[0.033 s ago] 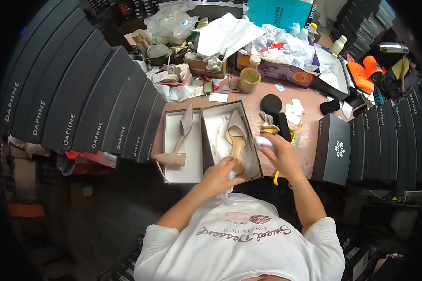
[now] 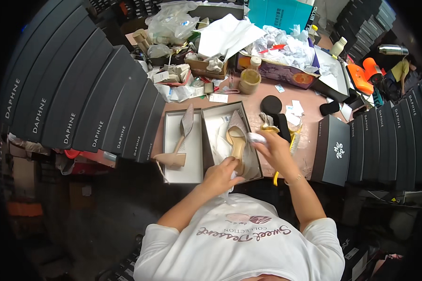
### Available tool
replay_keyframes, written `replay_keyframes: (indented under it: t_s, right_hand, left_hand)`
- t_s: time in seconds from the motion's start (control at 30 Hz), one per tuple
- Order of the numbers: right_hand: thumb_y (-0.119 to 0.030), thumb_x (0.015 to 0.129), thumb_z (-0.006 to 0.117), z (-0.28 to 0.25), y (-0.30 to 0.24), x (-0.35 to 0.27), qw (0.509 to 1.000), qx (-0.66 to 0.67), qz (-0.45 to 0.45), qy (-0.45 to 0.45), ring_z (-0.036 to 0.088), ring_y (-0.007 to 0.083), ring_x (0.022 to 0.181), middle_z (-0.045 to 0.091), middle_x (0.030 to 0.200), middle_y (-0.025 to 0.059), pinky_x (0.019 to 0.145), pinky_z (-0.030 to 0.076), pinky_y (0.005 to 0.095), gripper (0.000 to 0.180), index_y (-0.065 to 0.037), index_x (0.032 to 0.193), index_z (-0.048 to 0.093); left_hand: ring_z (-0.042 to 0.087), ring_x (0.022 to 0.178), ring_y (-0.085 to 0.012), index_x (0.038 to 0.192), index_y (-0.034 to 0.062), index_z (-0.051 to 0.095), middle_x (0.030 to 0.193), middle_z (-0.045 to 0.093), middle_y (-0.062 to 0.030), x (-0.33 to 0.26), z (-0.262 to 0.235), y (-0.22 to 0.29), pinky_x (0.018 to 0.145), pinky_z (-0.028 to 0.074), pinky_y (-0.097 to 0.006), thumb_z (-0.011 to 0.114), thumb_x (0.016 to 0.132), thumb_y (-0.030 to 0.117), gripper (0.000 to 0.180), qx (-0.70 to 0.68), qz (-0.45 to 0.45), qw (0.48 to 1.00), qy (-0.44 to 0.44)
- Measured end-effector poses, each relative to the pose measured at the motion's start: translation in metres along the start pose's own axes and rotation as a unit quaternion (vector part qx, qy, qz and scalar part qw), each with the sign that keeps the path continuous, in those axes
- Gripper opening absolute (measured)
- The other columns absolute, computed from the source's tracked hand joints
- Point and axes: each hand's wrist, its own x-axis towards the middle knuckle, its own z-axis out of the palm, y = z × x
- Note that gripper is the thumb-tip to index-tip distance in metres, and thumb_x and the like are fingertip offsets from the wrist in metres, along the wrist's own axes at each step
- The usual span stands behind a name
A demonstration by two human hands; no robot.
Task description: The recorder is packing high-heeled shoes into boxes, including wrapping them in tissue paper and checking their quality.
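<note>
A beige pointed shoe (image 2: pixel 237 146) lies with its open top upward in a grey shoe box (image 2: pixel 205 136) lined with white tissue. My left hand (image 2: pixel 220 175) is closed on the near, heel end of this shoe; some white material shows by its fingers. In my right hand (image 2: pixel 275 149), fingers pinch a small white wad (image 2: pixel 256 137), paper or cloth, over the box's right edge, apart from the shoe. On the left, the matching shoe (image 2: pixel 174 159) rests on its side in the white-lined box lid (image 2: pixel 183 176), its heel end overhanging the lid's left edge.
Dark shoe boxes stand in rows at left (image 2: pixel 86 91) and right (image 2: pixel 363 145). Behind the work spot are a glue jar (image 2: pixel 249 80), a round black lid (image 2: pixel 271 104), a yellow-handled brush (image 2: pixel 294 142) and a carton of crumpled paper (image 2: pixel 279 70). Another person (image 2: pixel 401 72) is far right.
My right hand has moved slightly left with the white wad, closer to the shoe in the box. The left hand keeps its place. The person at far right has shifted.
</note>
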Motion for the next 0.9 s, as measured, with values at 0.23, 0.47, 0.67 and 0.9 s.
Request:
replay_keyframes:
  t_s: [0.23,0.47,0.67,0.9]
  right_hand:
    - [-0.038,0.081,0.064,0.115,0.04,0.042,0.949,-0.287,-0.092,-0.087,0.063,0.0268,0.066,0.056,0.085,0.0116,0.053,0.049,0.0364,0.032,-0.009,0.091,0.061]
    - [-0.017,0.077,0.06,0.139,0.047,0.053,0.924,-0.361,-0.072,-0.105,0.065,0.0184,0.071,0.062,0.079,0.0067,0.054,0.049,0.0318,0.01,-0.012,0.074,0.068]
    - [-0.029,0.074,0.07,0.14,0.034,0.035,0.956,-0.282,-0.036,-0.073,0.064,0.0255,0.077,0.057,0.09,0.0114,0.061,0.051,0.0355,0.023,-0.008,0.082,0.066]
    - [-0.031,0.076,0.07,0.147,0.03,0.029,0.975,-0.208,0.016,-0.073,0.06,0.0338,0.088,0.055,0.095,0.0153,0.068,0.052,0.0401,0.033,-0.007,0.096,0.06]
  left_hand:
    - [0.063,0.088,-0.0324,0.114,0.0067,0.056,0.107,0.06,-0.0131,-0.012,0.011,-0.005,0.073,0.052,-0.04,0.068,0.08,0.028,0.042,-0.006,-0.022,0.997,0.071]
    - [0.062,0.08,-0.0324,0.102,0.0065,0.059,0.097,0.058,-0.0104,-0.012,0.019,-0.02,0.068,0.051,-0.04,0.068,0.079,0.021,0.028,-0.019,0.042,0.998,0.048]
    - [0.06,0.078,-0.0339,0.095,0.0043,0.06,0.087,0.057,-0.0129,-0.002,0.012,-0.017,0.068,0.049,-0.041,0.068,0.079,0.02,0.023,-0.034,0.055,0.998,0.003]
    - [0.06,0.076,-0.0331,0.091,0.0048,0.059,0.085,0.056,-0.0118,-0.002,0.021,-0.021,0.066,0.049,-0.041,0.068,0.078,0.02,0.022,-0.034,0.058,0.998,0.019]
